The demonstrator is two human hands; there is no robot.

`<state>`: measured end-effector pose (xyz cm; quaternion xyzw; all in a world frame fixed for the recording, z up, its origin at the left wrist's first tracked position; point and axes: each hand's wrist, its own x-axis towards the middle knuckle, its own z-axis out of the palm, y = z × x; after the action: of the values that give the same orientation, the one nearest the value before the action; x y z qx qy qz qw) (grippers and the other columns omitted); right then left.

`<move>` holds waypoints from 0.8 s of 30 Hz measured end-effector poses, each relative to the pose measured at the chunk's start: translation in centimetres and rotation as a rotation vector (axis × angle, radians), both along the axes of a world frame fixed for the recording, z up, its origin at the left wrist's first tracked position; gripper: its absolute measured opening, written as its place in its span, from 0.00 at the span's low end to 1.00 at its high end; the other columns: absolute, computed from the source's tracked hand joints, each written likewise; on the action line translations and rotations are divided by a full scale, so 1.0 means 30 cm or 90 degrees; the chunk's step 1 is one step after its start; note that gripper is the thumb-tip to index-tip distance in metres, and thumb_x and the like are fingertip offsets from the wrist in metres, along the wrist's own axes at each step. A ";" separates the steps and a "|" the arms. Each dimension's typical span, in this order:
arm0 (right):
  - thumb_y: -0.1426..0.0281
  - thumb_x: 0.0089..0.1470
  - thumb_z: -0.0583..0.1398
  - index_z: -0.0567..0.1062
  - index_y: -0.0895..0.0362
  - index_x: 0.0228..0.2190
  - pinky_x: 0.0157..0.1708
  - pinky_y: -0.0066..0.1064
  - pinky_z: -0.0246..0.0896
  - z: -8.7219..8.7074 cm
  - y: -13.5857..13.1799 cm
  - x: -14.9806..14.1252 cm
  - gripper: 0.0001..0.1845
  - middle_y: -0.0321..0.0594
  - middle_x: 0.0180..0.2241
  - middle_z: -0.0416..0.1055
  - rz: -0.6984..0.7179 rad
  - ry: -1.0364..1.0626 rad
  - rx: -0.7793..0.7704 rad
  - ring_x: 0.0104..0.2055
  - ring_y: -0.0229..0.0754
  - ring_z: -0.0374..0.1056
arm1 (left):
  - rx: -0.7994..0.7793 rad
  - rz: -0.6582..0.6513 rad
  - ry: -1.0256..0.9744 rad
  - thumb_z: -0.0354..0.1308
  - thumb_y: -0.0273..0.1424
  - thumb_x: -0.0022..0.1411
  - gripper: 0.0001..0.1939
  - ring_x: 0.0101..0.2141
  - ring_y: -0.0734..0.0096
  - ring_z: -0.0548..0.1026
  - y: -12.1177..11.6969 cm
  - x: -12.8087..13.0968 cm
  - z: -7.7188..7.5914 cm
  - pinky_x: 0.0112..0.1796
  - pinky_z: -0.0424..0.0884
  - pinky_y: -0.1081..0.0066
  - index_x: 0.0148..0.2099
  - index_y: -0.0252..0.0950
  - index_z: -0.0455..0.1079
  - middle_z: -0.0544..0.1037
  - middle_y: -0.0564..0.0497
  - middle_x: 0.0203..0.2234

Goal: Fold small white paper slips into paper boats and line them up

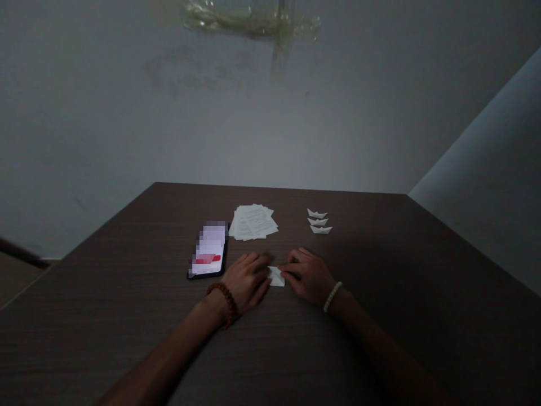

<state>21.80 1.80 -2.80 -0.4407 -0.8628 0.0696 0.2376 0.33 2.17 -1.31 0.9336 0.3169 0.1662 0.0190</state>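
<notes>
Shows a grey wall across the back, smudged in places. Spreads a dark brown worktop in front of it. Bears shiny tape high up on that wall. Rests the left hand palm down near the middle of the worktop, fingers blurred; cannot tell that grip wide from narrow. Sets the right hand opposite, grip narrow, thumb and forefinger close together. Has a phone lying face up just left of the left hand, screen lit and partly pixelated. Has a loose paper pile beyond the left hand, beside the phone. Wears a brown bead bracelet on the left wrist, a white bracelet on the right. Lines up three paper boats beyond the right hand. Lays a small folded paper on the worktop between both hands, right fingertips touching; cannot tell pinching from pressing.
</notes>
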 end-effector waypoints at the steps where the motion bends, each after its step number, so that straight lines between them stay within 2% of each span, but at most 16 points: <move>1: 0.70 0.55 0.60 0.78 0.52 0.38 0.35 0.32 0.54 -0.005 0.002 0.002 0.09 0.40 0.33 0.67 -0.003 0.006 -0.002 0.36 0.41 0.60 | 0.000 -0.024 -0.010 0.48 0.28 0.64 0.12 0.42 0.60 0.66 0.003 -0.002 -0.008 0.42 0.66 0.60 0.39 0.34 0.73 0.72 0.43 0.44; 6: 0.73 0.56 0.58 0.78 0.52 0.39 0.35 0.32 0.54 -0.002 0.002 -0.003 0.11 0.40 0.34 0.67 0.024 0.000 0.001 0.37 0.41 0.59 | 0.033 -0.064 -0.041 0.48 0.25 0.64 0.11 0.39 0.62 0.68 0.013 -0.003 -0.040 0.41 0.67 0.62 0.36 0.33 0.73 0.76 0.45 0.39; 10: 0.74 0.56 0.56 0.77 0.51 0.42 0.36 0.32 0.54 0.021 0.000 -0.012 0.14 0.40 0.34 0.65 0.043 -0.045 0.002 0.38 0.42 0.58 | 0.039 -0.071 -0.031 0.48 0.24 0.63 0.11 0.35 0.64 0.68 0.008 0.003 -0.039 0.39 0.67 0.64 0.34 0.33 0.72 0.77 0.46 0.33; 15: 0.75 0.55 0.57 0.76 0.51 0.43 0.36 0.32 0.53 0.038 -0.002 -0.011 0.15 0.41 0.35 0.63 0.047 -0.090 0.004 0.38 0.42 0.57 | 0.016 -0.038 -0.020 0.50 0.26 0.62 0.10 0.34 0.63 0.67 0.002 0.003 -0.026 0.37 0.66 0.63 0.34 0.33 0.73 0.77 0.47 0.33; 24: 0.72 0.56 0.57 0.77 0.51 0.41 0.36 0.32 0.53 0.026 -0.016 0.023 0.12 0.41 0.34 0.64 0.006 -0.064 0.005 0.38 0.42 0.58 | 0.007 0.006 -0.006 0.49 0.29 0.63 0.12 0.33 0.63 0.66 -0.007 0.014 -0.013 0.36 0.64 0.63 0.36 0.35 0.75 0.78 0.48 0.31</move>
<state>22.48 1.32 -2.03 -0.4390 -0.8758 0.0453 0.1954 0.75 1.96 -1.69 0.9314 0.3201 0.1727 0.0144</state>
